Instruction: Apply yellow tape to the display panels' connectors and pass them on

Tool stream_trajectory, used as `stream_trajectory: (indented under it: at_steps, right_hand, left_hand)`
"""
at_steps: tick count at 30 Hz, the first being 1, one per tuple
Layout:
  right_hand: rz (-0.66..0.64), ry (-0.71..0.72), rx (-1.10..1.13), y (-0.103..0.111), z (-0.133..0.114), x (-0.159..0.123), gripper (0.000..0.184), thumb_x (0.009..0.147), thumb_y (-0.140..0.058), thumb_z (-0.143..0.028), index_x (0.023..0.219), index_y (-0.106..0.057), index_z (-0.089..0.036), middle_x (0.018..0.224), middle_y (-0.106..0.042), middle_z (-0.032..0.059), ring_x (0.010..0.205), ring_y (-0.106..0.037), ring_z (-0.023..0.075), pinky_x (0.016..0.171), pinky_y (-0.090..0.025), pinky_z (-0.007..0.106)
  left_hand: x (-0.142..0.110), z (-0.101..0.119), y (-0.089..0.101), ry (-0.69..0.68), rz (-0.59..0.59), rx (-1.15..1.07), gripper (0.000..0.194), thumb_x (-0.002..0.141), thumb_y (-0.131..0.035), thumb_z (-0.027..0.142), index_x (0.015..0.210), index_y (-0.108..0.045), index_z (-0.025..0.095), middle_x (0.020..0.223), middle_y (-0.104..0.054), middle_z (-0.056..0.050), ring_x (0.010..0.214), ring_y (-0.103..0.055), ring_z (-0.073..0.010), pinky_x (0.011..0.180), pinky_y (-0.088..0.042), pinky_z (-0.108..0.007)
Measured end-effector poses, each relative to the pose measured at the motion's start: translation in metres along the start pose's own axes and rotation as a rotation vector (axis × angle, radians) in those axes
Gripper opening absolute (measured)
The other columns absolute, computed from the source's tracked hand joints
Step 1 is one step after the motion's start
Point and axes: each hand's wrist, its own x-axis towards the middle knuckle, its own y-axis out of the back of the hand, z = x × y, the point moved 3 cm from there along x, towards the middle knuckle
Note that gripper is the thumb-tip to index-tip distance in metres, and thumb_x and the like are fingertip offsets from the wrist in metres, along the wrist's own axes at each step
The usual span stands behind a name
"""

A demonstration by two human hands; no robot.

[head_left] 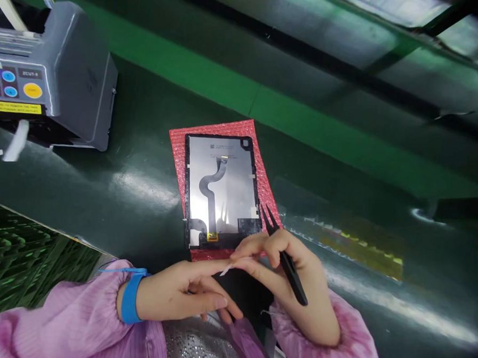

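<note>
My right hand [296,275] keeps a pair of black tweezers [291,275] in its palm, their tips pointing up and away from me. Its thumb and index finger also pinch a small white tape strip [226,269] at the tip of my left index finger. My left hand [184,293], with a blue wrist strap [131,299], has its index finger stretched out and nothing gripped between its fingers. Just beyond both hands lies a tablet screen assembly [235,195], back side up, with a curved grey flex cable [210,196]. Under it is a sheet of red bubble wrap [265,183].
A grey tape dispenser machine [81,75] stands at the far left, a white tape piece [16,141] hanging from its outlet. On the right, a clear strip with yellow tape pieces [363,250] lies on the dark green table [142,168]. The table's edge shows at lower left.
</note>
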Motion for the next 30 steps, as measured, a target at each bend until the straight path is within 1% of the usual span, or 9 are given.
stream_trajectory:
  at_steps: [2, 4, 6, 9, 12, 16, 18, 23, 30]
  right_hand:
    - [0.022, -0.05, -0.001, 0.003, 0.005, 0.018, 0.04, 0.084, -0.076, -0.023, 0.069, -0.038, -0.025, 0.073, -0.073, -0.0007, 0.071, -0.072, 0.0179, 0.065, -0.057, 0.03]
    - [-0.015, -0.092, -0.036, 0.003, 0.013, 0.04, 0.043, 0.081, -0.078, -0.028, 0.07, -0.037, -0.025, 0.074, -0.071, -0.0007, 0.069, -0.069, 0.0169, 0.065, -0.055, 0.03]
    - [-0.093, -0.113, -0.086, -0.002, 0.023, 0.061, 0.044, 0.079, -0.079, -0.034, 0.069, -0.036, -0.025, 0.074, -0.07, -0.0005, 0.065, -0.065, 0.0159, 0.063, -0.052, 0.03]
    - [-0.149, -0.114, -0.122, -0.011, 0.035, 0.084, 0.043, 0.079, -0.076, -0.036, 0.07, -0.035, -0.025, 0.071, -0.067, -0.0018, 0.065, -0.061, 0.0156, 0.065, -0.048, 0.032]
    - [-0.163, -0.106, -0.148, -0.017, 0.04, 0.095, 0.04, 0.081, -0.074, -0.032, 0.072, -0.035, -0.025, 0.074, -0.067, -0.0022, 0.069, -0.06, 0.0159, 0.07, -0.045, 0.033]
    - [-0.161, -0.094, -0.175, -0.019, 0.04, 0.102, 0.04, 0.081, -0.073, -0.03, 0.072, -0.035, -0.025, 0.076, -0.067, -0.0022, 0.07, -0.061, 0.0163, 0.072, -0.044, 0.034]
    - [-0.155, -0.09, -0.189, -0.02, 0.04, 0.105, 0.041, 0.081, -0.074, -0.03, 0.072, -0.035, -0.025, 0.075, -0.067, -0.0026, 0.069, -0.061, 0.0162, 0.072, -0.044, 0.034]
    - [-0.157, -0.073, -0.189, -0.021, 0.042, 0.109, 0.039, 0.083, -0.073, -0.031, 0.073, -0.035, -0.026, 0.077, -0.068, -0.0022, 0.07, -0.062, 0.0166, 0.073, -0.045, 0.034]
    - [-0.139, -0.036, -0.212, -0.024, 0.04, 0.111, 0.039, 0.084, -0.072, -0.029, 0.073, -0.035, -0.026, 0.078, -0.068, -0.0011, 0.076, -0.065, 0.0184, 0.074, -0.047, 0.035]
  left_hand:
    - [-0.002, 0.0, 0.001, 0.054, -0.097, -0.01, 0.052, 0.102, -0.043, 0.022, 0.152, -0.032, 0.016, 0.114, -0.075, -0.017, 0.093, -0.076, -0.0171, 0.067, -0.059, -0.025]
    - [-0.003, 0.004, 0.003, 0.06, -0.133, 0.155, 0.045, 0.101, -0.044, 0.02, 0.145, -0.044, 0.014, 0.108, -0.077, -0.015, 0.09, -0.076, -0.0175, 0.07, -0.059, -0.026]
    - [-0.004, 0.011, 0.007, 0.012, -0.11, 0.383, 0.038, 0.099, -0.046, 0.018, 0.136, -0.055, 0.013, 0.099, -0.079, -0.01, 0.085, -0.076, -0.0169, 0.073, -0.058, -0.025]
    - [-0.005, 0.025, 0.017, -0.114, 0.018, 0.683, 0.031, 0.1, -0.047, 0.02, 0.126, -0.063, 0.016, 0.093, -0.078, -0.005, 0.078, -0.073, -0.0156, 0.072, -0.056, -0.025]
    - [-0.003, 0.035, 0.031, -0.218, 0.173, 0.955, 0.028, 0.102, -0.043, 0.021, 0.119, -0.065, 0.017, 0.095, -0.073, -0.006, 0.082, -0.067, -0.0162, 0.076, -0.054, -0.027]
    - [0.001, 0.036, 0.051, -0.213, 0.335, 1.447, 0.026, 0.099, -0.044, 0.014, 0.112, -0.066, 0.015, 0.108, -0.069, -0.009, 0.093, -0.06, -0.0221, 0.083, -0.052, -0.036]
    - [0.004, 0.035, 0.06, -0.196, 0.394, 1.596, 0.024, 0.097, -0.046, 0.013, 0.109, -0.067, 0.015, 0.117, -0.067, -0.01, 0.102, -0.056, -0.0251, 0.086, -0.05, -0.039]
    - [0.008, 0.037, 0.066, -0.227, 0.46, 1.684, 0.017, 0.094, -0.051, 0.011, 0.102, -0.066, 0.015, 0.129, -0.066, -0.008, 0.108, -0.052, -0.0274, 0.084, -0.045, -0.038]
    - [0.011, 0.036, 0.067, -0.223, 0.444, 1.69, 0.019, 0.092, -0.055, 0.012, 0.106, -0.066, 0.016, 0.132, -0.066, -0.004, 0.108, -0.053, -0.0289, 0.082, -0.043, -0.039]
